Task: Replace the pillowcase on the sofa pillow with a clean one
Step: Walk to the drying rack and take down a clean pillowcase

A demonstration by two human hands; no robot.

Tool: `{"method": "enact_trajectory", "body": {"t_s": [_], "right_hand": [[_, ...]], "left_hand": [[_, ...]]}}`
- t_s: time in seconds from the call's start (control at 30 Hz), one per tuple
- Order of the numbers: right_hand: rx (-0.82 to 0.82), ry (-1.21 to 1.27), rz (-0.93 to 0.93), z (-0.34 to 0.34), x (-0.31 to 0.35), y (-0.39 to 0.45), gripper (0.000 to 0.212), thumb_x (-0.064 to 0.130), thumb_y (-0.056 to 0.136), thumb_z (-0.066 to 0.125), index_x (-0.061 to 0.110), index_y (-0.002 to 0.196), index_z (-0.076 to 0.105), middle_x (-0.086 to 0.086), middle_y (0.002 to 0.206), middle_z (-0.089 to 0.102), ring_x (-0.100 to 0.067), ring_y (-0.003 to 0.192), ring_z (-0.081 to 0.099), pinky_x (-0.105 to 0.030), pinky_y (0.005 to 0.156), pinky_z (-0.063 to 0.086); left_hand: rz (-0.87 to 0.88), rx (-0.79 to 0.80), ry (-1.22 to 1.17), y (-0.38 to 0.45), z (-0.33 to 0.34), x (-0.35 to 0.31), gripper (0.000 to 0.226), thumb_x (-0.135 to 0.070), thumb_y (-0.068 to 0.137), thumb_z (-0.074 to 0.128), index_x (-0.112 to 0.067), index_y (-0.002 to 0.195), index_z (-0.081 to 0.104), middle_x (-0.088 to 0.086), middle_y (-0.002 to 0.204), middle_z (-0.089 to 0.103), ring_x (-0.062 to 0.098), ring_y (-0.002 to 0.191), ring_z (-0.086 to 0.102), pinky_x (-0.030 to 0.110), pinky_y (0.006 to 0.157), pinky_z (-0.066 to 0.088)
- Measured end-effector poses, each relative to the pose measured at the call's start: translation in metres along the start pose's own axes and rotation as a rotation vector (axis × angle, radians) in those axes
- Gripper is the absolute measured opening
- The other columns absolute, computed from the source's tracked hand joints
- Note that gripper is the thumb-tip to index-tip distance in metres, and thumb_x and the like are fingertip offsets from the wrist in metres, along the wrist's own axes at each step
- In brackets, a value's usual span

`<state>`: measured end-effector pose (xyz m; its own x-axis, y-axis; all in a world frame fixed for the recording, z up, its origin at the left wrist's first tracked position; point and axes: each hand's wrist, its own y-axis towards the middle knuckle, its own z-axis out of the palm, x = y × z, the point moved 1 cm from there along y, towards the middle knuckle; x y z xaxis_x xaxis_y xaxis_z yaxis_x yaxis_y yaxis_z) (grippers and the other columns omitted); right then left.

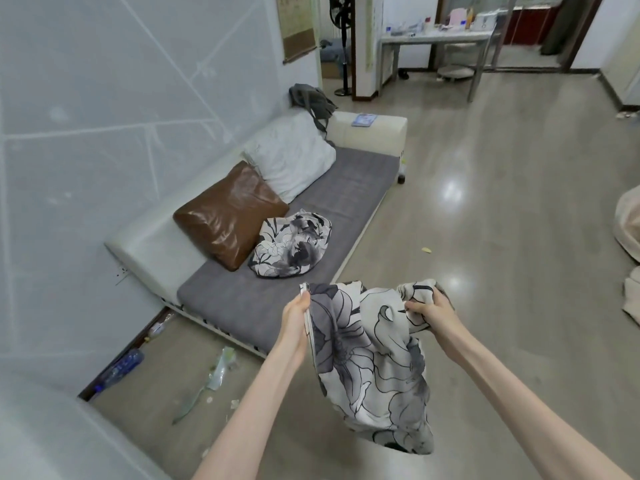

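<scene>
I hold a grey-and-cream floral pillowcase (pixel 370 362) in the air in front of the sofa; it hangs down limp between my arms. My left hand (pixel 296 311) grips its left upper edge. My right hand (pixel 431 308) pinches the bunched upper right corner. A second floral pillowcase (pixel 291 245) lies crumpled on the grey seat of the sofa (pixel 349 188). A bare white pillow (pixel 291 155) leans against the sofa's back, with a brown leather cushion (pixel 228 214) beside it.
A grey bag (pixel 310 98) lies over the sofa's far end by the cream armrest (pixel 374 133). Plastic bottles (pixel 121 367) and scraps litter the floor by the wall on the left. A metal table (pixel 436 39) with several items stands at the far side of the room.
</scene>
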<state>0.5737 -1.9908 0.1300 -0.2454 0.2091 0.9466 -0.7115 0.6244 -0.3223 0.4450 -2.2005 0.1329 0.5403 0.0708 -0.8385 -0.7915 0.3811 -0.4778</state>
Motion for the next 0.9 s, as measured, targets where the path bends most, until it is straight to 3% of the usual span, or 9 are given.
{"method": "enact_trajectory", "body": {"t_s": [0.1, 0.23, 0.47, 0.5, 0.57, 0.6, 0.67, 0.8, 0.9], "right_hand": [[0.019, 0.000, 0.011, 0.014, 0.019, 0.052, 0.021, -0.001, 0.082, 0.062, 0.016, 0.094, 0.060, -0.002, 0.088, 0.064, -0.015, 0.081, 0.060, -0.029, 0.072, 0.049], [-0.007, -0.025, 0.014, 0.029, 0.040, 0.125, 0.019, 0.001, 0.082, 0.062, 0.013, 0.097, 0.060, -0.005, 0.091, 0.064, -0.018, 0.084, 0.059, -0.032, 0.076, 0.049], [-0.092, -0.002, 0.032, 0.053, 0.081, 0.239, 0.020, 0.002, 0.082, 0.061, 0.010, 0.100, 0.062, 0.000, 0.086, 0.062, -0.016, 0.082, 0.059, -0.031, 0.076, 0.047], [-0.098, 0.016, 0.035, 0.055, 0.087, 0.255, 0.020, 0.002, 0.082, 0.061, 0.011, 0.100, 0.063, 0.003, 0.085, 0.062, -0.017, 0.084, 0.059, -0.032, 0.078, 0.046], [-0.127, 0.067, 0.034, 0.059, 0.096, 0.287, 0.018, 0.006, 0.085, 0.059, 0.013, 0.101, 0.063, 0.005, 0.086, 0.062, -0.018, 0.087, 0.059, -0.033, 0.081, 0.045], [-0.145, 0.095, 0.036, 0.061, 0.099, 0.302, 0.017, 0.008, 0.088, 0.056, 0.014, 0.103, 0.062, 0.001, 0.089, 0.063, -0.020, 0.089, 0.059, -0.034, 0.082, 0.044], [-0.167, 0.118, 0.055, 0.063, 0.103, 0.325, 0.018, 0.012, 0.092, 0.051, 0.011, 0.107, 0.061, -0.005, 0.092, 0.062, -0.021, 0.090, 0.058, -0.035, 0.083, 0.043], [-0.191, 0.036, 0.064, 0.053, 0.107, 0.364, 0.015, 0.015, 0.096, 0.049, 0.015, 0.099, 0.064, -0.003, 0.095, 0.064, -0.021, 0.094, 0.059, -0.040, 0.088, 0.048], [-0.211, -0.080, 0.064, 0.037, 0.118, 0.402, 0.019, 0.012, 0.096, 0.049, 0.006, 0.103, 0.064, -0.004, 0.094, 0.061, -0.019, 0.091, 0.057, -0.040, 0.088, 0.050]], "left_hand": [[-0.026, 0.029, -0.047, 0.048, 0.006, -0.024, 0.040, -0.029, 0.101, 0.040, -0.001, 0.113, 0.065, 0.020, 0.109, 0.070, 0.033, 0.104, 0.066, 0.043, 0.094, 0.050], [-0.056, 0.070, -0.086, 0.122, 0.019, -0.056, 0.039, -0.030, 0.101, 0.041, 0.000, 0.106, 0.067, 0.019, 0.103, 0.072, 0.029, 0.092, 0.071, 0.036, 0.075, 0.055], [-0.058, 0.170, 0.035, 0.249, 0.056, -0.115, 0.033, -0.023, 0.101, 0.040, -0.005, 0.107, 0.066, 0.015, 0.105, 0.073, 0.020, 0.087, 0.073, 0.030, 0.069, 0.053], [-0.047, 0.190, 0.065, 0.267, 0.061, -0.123, 0.033, -0.022, 0.101, 0.041, -0.003, 0.111, 0.065, 0.017, 0.109, 0.071, 0.022, 0.091, 0.072, 0.030, 0.072, 0.054], [-0.036, 0.229, 0.113, 0.304, 0.073, -0.139, 0.034, -0.021, 0.100, 0.044, 0.000, 0.120, 0.061, 0.019, 0.118, 0.067, 0.027, 0.106, 0.067, 0.039, 0.091, 0.051], [-0.031, 0.248, 0.150, 0.323, 0.081, -0.147, 0.035, -0.021, 0.100, 0.046, 0.000, 0.125, 0.058, 0.019, 0.123, 0.064, 0.029, 0.115, 0.062, 0.044, 0.102, 0.045], [-0.031, 0.264, 0.238, 0.351, 0.096, -0.158, 0.036, -0.020, 0.098, 0.051, -0.001, 0.128, 0.056, 0.017, 0.128, 0.061, 0.030, 0.122, 0.055, 0.048, 0.110, 0.037], [0.025, 0.301, 0.364, 0.399, 0.117, -0.171, 0.024, -0.012, 0.089, 0.062, -0.006, 0.112, 0.066, 0.013, 0.115, 0.069, 0.027, 0.114, 0.061, 0.044, 0.105, 0.043], [0.096, 0.265, 0.415, 0.443, 0.137, -0.189, 0.011, -0.017, 0.093, 0.058, -0.007, 0.093, 0.062, 0.008, 0.097, 0.062, 0.023, 0.096, 0.057, 0.035, 0.089, 0.043]]}}
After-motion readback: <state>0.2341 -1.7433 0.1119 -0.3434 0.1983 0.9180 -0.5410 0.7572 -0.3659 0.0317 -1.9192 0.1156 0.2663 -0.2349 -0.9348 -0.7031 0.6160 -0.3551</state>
